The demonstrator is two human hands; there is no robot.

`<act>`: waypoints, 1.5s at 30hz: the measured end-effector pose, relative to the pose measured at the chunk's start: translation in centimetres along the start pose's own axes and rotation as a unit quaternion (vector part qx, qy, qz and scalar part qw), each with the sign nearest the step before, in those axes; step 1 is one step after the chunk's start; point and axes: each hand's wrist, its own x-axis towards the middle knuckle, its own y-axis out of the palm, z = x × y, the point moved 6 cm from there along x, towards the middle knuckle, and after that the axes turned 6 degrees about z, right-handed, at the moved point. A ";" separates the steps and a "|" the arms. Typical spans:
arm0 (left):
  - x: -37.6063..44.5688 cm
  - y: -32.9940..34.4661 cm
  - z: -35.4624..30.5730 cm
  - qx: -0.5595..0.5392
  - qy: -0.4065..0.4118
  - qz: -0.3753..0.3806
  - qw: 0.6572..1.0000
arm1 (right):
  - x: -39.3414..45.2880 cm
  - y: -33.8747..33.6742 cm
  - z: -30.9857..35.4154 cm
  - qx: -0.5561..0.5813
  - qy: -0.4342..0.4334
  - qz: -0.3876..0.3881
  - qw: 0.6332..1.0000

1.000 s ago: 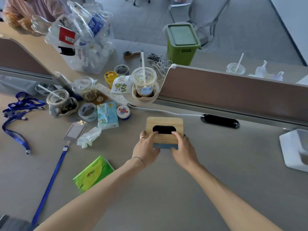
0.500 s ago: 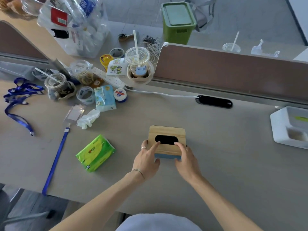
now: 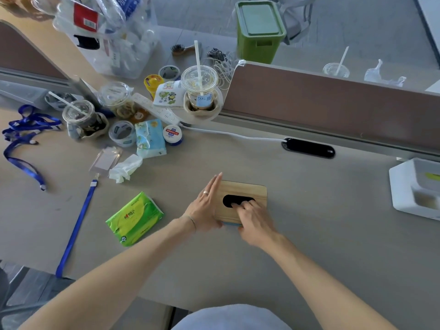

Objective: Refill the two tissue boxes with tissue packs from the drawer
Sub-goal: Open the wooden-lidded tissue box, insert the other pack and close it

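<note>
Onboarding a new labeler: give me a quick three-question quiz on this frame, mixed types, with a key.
1. True or false: the wooden lid is still on the tissue box.
2. Which hand has its fingers at the lid's oval slot?
A. left hand
B. right hand
C. neither
3. Fill in: the green tissue pack lies on the desk to the ______ of the box, from the person's own side.

Key
1. True; the lid covers the box.
2. B; the left hand lies flat along the lid's left edge.
3. left; neither hand touches it.
</note>
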 end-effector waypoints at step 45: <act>3.4 3.3 -14.4 0.227 0.182 -0.015 0.956 | -8.4 -3.7 -12.6 0.086 0.011 -0.106 0.991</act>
